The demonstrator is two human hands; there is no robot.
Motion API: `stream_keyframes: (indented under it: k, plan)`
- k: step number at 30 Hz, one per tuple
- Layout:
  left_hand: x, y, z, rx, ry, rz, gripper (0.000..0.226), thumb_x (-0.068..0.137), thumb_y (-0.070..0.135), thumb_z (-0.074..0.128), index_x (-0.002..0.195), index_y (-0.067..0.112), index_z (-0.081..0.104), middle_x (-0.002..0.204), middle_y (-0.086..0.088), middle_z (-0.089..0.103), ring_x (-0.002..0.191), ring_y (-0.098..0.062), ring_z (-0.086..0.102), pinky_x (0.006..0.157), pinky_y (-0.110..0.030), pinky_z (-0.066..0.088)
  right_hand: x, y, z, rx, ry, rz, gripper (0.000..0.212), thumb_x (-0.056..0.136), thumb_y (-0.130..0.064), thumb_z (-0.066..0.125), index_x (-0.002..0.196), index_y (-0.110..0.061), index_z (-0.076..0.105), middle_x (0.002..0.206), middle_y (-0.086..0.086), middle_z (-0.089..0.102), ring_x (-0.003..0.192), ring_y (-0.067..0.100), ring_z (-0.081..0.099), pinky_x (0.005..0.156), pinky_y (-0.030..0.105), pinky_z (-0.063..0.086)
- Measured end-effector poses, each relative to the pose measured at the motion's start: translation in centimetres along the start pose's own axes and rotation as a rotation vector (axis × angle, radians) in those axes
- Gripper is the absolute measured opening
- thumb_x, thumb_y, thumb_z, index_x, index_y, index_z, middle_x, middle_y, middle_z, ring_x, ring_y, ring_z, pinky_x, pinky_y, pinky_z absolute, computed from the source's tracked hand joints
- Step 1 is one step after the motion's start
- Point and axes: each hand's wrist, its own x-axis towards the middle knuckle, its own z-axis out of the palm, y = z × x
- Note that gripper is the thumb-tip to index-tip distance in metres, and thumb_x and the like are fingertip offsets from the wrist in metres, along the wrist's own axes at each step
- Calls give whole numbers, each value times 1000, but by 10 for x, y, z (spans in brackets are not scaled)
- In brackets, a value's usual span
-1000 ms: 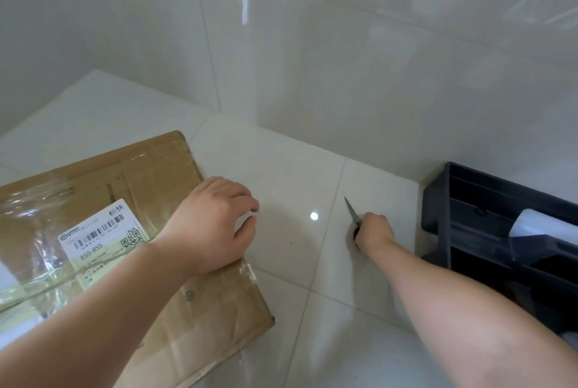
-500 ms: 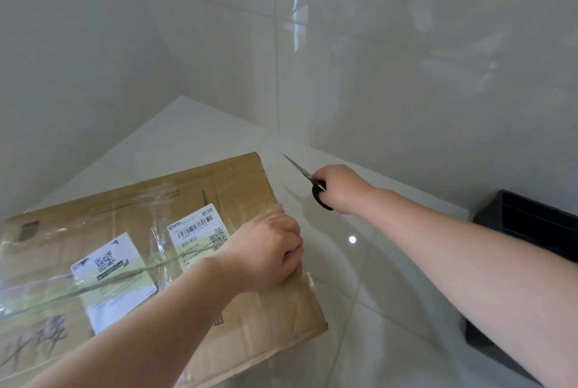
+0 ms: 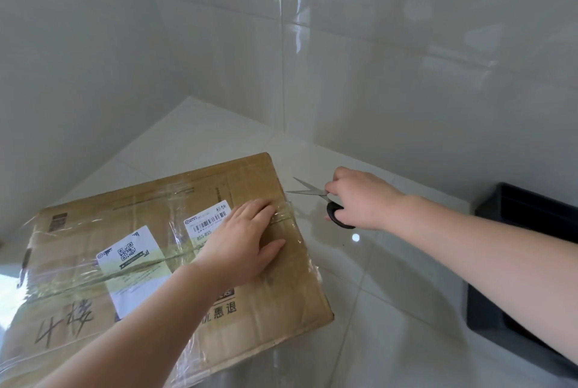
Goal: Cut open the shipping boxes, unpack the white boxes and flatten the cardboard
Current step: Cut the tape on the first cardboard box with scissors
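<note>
Your right hand point(image 3: 359, 197) has carried the black-handled steel scissors point(image 3: 322, 200) up off the tiled floor point(image 3: 391, 293), where it was reaching for them a second ago, and over toward the box; the blades, closed to a single point half a second ago, are now parted in a narrow V. Your left hand point(image 3: 247, 240), which was curled on the cardboard, now lies flat with straight fingers, pressing the lid down. That reads as the cut about to begin: box steadied, tool ready.

The brown taped cardboard shipping box point(image 3: 140, 262) lies flat on the floor in the corner of the white tiled walls point(image 3: 406, 59), with white shipping labels point(image 3: 131, 256) under clear tape. Its long axis runs from lower left to upper right, and the taped centre seam point(image 3: 281, 215) follows it, ending at the right-hand edge just beside the scissor tips. The scissors point left, toward that seam end, apart from it by a small gap. Your right hand's fingers are curled through the handles, gripping them. A black plastic crate point(image 3: 525, 262) sits at the far right.
</note>
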Motion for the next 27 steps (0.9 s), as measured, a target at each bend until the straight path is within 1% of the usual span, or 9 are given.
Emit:
stream_keyframes:
  k: [4,8,10,12,14,19,22,24,27]
  plan:
    - [5,2,-2,-5,-33,29,63,91,50,51,146,26,34,151,6,32,139,-17,27,113,-28,19,-21,-2,3,-5,32,6,22,84,-28,57,99,-13,64,101,5,51,91,30,57,72,31,45]
    - [15,6,-12,-56,-18,76,47,92,23,54,138,21,48,143,3,45,133,-19,37,108,-25,20,-52,-8,18,97,16,-14,23,85,-26,57,100,-12,68,103,5,47,88,29,58,80,34,47]
    - [20,10,-14,-47,-48,118,46,89,10,49,134,20,53,141,1,48,132,-21,39,109,-28,22,-64,-11,24,107,9,-13,22,86,-26,56,97,-11,68,101,5,40,82,30,58,78,35,47]
    - [24,12,-15,-17,-78,143,50,87,5,46,134,21,54,142,0,47,133,-21,37,111,-31,22,-73,-12,28,91,10,-1,18,87,-23,55,91,-10,66,97,5,34,74,31,56,73,36,46]
    - [28,11,-15,2,-76,139,52,87,6,45,136,22,52,144,1,45,135,-20,35,112,-31,20,-78,-11,31,72,9,-1,16,87,-21,53,88,-9,63,95,5,31,71,31,55,71,37,46]
    - [36,5,-15,22,-63,135,50,89,9,45,137,22,49,146,2,44,136,-17,34,113,-29,19,-85,-6,34,-10,-26,-36,13,88,-19,48,92,-11,59,93,3,29,74,30,55,71,38,46]
    - [31,5,-17,35,-80,108,50,90,12,45,140,22,45,147,3,41,136,-17,32,114,-32,20,-93,-13,42,-76,-30,-53,15,89,-20,46,96,-14,57,90,3,31,68,28,48,65,34,40]
    - [29,3,-19,28,-62,92,50,91,14,46,140,21,45,146,3,41,135,-19,33,112,-32,21,-98,-19,46,-141,-21,-64,19,89,-22,45,102,-16,58,91,4,39,69,27,45,67,32,31]
    - [26,1,-19,19,-53,96,46,94,18,46,139,21,45,146,2,41,135,-20,33,111,-31,20,-102,-23,50,-229,3,-74,19,90,-22,44,104,-19,58,96,6,54,77,26,54,71,33,27]
